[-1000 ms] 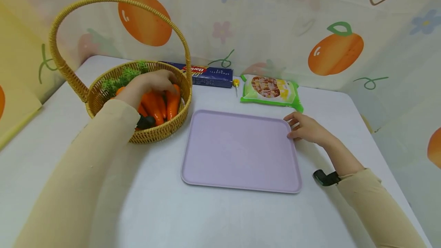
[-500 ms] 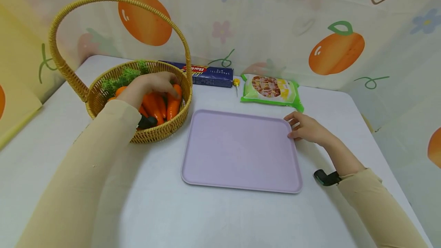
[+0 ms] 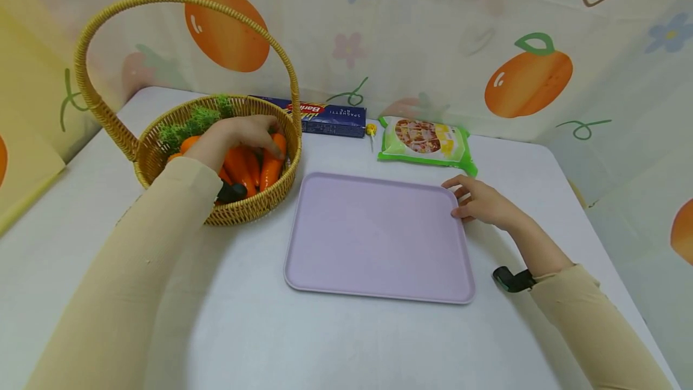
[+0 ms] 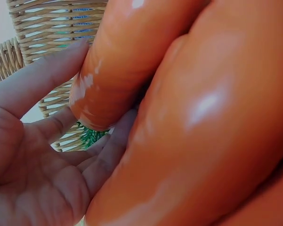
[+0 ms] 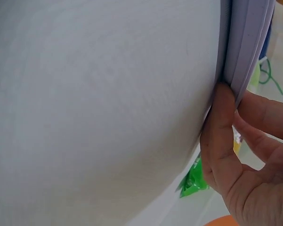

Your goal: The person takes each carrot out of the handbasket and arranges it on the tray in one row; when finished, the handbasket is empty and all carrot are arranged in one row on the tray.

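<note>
In the head view my left hand [image 3: 243, 131] reaches into a wicker basket [image 3: 254, 212] with a tall arched handle. It grips the end of a glossy orange carrot [image 3: 272, 167]; the left wrist view shows the thumb on one side of this carrot [image 4: 117, 61] and fingers on the other. A second carrot [image 4: 207, 117] lies close against those fingers. Several more carrots with green leafy tops [image 3: 203, 118] fill the basket. My right hand [image 3: 479, 200] holds the upper right corner of a flat lilac tray [image 3: 379, 239], its fingers [image 5: 221, 122] at the rim.
Behind the tray lie a green packet [image 3: 425, 142], a small yellow lollipop [image 3: 371, 130] and a dark blue spaghetti box [image 3: 335, 120]. The box is partly behind the basket. A patterned cloth [image 3: 411, 35] hangs along the back of the white table [image 3: 346, 342].
My left hand has shifted only slightly inside the basket, and the gripped carrot has tilted a little. The right hand stays at the tray corner, with its fingertips a touch further over the rim.
</note>
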Action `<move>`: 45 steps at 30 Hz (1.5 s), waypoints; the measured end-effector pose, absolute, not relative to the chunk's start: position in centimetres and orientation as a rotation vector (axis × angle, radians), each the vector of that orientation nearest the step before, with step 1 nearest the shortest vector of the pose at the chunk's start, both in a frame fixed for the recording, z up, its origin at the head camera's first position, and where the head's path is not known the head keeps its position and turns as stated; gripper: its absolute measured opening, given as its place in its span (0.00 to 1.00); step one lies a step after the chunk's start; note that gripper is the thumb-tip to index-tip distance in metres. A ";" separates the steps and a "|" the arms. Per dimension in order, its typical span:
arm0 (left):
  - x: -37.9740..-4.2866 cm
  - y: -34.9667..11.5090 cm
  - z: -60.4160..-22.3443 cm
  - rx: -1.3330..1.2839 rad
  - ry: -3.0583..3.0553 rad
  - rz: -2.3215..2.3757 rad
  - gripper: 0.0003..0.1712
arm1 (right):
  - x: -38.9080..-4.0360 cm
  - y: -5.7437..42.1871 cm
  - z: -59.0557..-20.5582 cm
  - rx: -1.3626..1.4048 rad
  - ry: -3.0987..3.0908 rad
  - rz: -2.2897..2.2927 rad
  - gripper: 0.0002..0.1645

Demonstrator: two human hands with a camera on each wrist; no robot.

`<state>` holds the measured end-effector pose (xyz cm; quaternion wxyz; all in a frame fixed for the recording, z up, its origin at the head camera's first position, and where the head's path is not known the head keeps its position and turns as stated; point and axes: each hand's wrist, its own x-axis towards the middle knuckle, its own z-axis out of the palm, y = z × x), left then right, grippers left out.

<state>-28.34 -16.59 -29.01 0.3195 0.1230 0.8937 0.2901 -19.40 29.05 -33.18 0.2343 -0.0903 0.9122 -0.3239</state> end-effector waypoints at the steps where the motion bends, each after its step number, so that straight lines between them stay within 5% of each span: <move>1: -28.4 -16.6 -29.1 0.324 2.348 0.771 0.38 | -19.4 29.1 -33.2 -0.245 2.502 -0.891 0.35; 25: -28.1 -18.9 -25.9 0.187 2.303 1.182 0.32 | -19.5 28.8 -33.2 -0.239 2.494 -0.890 0.34; 36: -25.4 -19.6 -22.9 0.174 2.242 1.439 0.34 | -19.4 29.0 -33.3 -0.233 2.499 -0.882 0.34; 45: -22.7 -18.1 -22.4 0.233 2.100 1.640 0.26 | -19.4 28.9 -33.2 -0.242 2.497 -0.882 0.35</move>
